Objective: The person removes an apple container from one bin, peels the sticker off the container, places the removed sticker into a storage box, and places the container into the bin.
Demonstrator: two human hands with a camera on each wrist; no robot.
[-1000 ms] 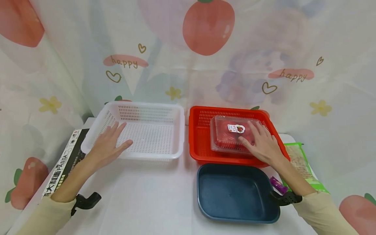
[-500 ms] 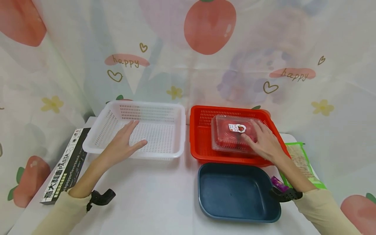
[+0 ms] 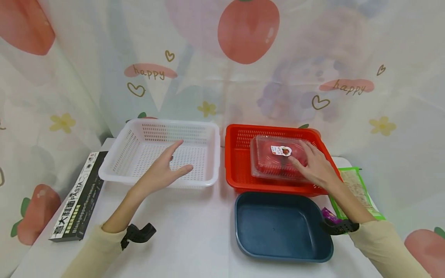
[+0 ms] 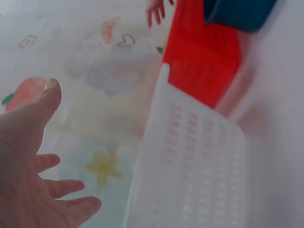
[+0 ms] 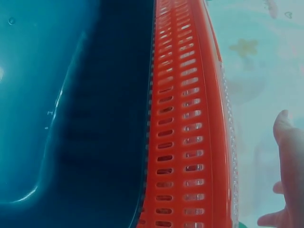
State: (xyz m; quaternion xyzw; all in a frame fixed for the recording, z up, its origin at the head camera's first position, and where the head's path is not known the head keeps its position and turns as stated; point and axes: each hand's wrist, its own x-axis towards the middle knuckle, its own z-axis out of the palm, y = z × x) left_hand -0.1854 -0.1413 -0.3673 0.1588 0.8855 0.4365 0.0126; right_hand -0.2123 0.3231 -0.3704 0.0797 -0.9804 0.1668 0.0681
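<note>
In the head view my left hand (image 3: 160, 172) hangs over the front of the white plastic basket (image 3: 114, 179), fingers spread and holding nothing. The left wrist view shows the same hand with its thumb (image 4: 47, 99) apart from the fingers, above the basket's rim. My right hand (image 3: 318, 168) is over the right end of a clear plastic box of red fruit (image 3: 262, 162), its fingers spread and overlapping the lid in the head view. That box lies in the red plastic basket (image 3: 238, 175) and bears a white label (image 3: 281, 151). Neither hand has its fingers curled round anything.
A dark blue tub (image 3: 274, 227) stands in front of the red basket. At the left lies a black and white pasta box (image 3: 78, 197). To the right are a green-edged packet (image 3: 354, 189) and a small purple wrapper (image 3: 330, 216), partly behind my right forearm.
My left hand has moved to the right over the white basket, uncovering more of the pasta box. The right hand has shifted slightly right over the fruit box, which stays in place.
</note>
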